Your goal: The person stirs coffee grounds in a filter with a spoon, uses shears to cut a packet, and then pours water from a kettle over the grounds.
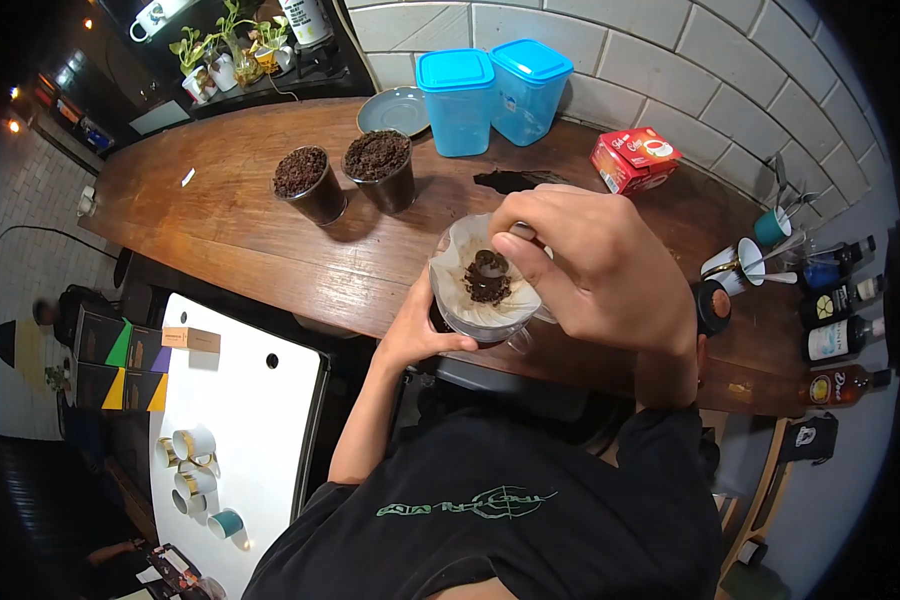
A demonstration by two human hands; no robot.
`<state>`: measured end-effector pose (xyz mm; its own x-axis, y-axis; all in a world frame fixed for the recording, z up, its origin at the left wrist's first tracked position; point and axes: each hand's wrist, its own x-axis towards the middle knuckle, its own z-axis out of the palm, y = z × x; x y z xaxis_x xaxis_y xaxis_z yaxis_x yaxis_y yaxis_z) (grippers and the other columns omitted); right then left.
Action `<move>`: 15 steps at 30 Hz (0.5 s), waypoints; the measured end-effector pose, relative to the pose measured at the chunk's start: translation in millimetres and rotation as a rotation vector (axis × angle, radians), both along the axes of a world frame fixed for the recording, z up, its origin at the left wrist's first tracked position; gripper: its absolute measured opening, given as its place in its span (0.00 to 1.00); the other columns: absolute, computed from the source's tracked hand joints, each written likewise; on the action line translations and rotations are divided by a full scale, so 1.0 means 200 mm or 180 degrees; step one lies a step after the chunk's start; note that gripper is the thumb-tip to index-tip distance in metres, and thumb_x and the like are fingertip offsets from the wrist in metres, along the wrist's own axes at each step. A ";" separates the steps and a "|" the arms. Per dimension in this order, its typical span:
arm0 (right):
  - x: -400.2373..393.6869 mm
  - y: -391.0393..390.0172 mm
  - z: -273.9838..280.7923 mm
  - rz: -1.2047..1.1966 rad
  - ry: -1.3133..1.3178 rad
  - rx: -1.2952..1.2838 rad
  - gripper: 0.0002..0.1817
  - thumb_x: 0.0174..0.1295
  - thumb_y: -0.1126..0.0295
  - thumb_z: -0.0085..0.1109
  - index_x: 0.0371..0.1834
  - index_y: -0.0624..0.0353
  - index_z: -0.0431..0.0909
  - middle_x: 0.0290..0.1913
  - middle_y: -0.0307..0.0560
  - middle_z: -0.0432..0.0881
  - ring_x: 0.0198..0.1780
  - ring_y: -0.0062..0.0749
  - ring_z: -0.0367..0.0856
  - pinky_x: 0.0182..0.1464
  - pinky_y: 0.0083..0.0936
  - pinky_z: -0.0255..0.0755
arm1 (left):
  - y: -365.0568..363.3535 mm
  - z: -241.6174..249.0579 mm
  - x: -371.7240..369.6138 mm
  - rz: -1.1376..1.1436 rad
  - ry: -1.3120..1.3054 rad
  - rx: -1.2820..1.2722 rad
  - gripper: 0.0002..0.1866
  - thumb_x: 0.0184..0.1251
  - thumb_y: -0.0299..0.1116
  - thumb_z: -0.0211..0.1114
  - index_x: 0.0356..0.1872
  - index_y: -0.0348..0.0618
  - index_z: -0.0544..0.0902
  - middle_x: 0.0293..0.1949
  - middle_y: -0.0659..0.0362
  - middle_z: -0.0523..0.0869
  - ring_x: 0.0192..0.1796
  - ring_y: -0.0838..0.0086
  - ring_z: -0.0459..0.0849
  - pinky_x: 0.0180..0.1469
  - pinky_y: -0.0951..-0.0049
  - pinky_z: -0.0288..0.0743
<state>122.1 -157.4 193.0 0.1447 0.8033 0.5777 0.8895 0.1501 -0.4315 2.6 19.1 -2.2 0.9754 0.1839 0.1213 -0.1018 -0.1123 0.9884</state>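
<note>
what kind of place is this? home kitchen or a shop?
Probably a small coffee bar or café counter, though a home setup can't be ruled out. Signs: a long wooden counter against a tiled wall, a filter-lined dripper holding coffee grounds between both hands, and a row of bottles at the counter's end.

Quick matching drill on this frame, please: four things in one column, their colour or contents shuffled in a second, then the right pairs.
Things:
1. tubs
2. box
3. dripper
4. cups

States:
A. red, lying near the wall
B. white paper filter with some dark grounds, held by the left hand, right hand above it
C. blue lids, side by side
D. dark, filled to the brim with brown grounds

Pairs: 1-C, 2-A, 3-B, 4-D
</note>
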 end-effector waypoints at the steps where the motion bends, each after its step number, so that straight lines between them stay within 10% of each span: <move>1: 0.00 -0.01 0.01 0.0047 0.0074 -0.0063 0.05 0.66 0.76 0.60 0.40 0.67 0.79 0.31 0.54 0.81 0.32 0.50 0.80 0.35 0.36 0.72 | 0.00 0.00 0.00 0.0005 -0.0010 0.0048 0.70 0.32 0.56 0.87 0.77 0.31 0.57 0.71 0.43 0.70 0.75 0.56 0.68 0.76 0.59 0.60; 15: 0.00 -0.03 0.02 -0.0279 -0.0134 -0.0261 0.07 0.68 0.71 0.56 0.39 0.66 0.76 0.34 0.59 0.82 0.40 0.56 0.82 0.44 0.44 0.74 | 0.00 0.01 0.00 0.0036 -0.0047 0.0160 0.72 0.32 0.58 0.86 0.77 0.30 0.56 0.71 0.42 0.70 0.75 0.55 0.67 0.76 0.59 0.60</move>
<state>121.8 -162.5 196.9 0.1934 0.8334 0.5176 0.9153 0.0368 -0.4011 2.9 18.3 -0.7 0.9713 0.1883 0.1451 -0.1148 -0.1629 0.9799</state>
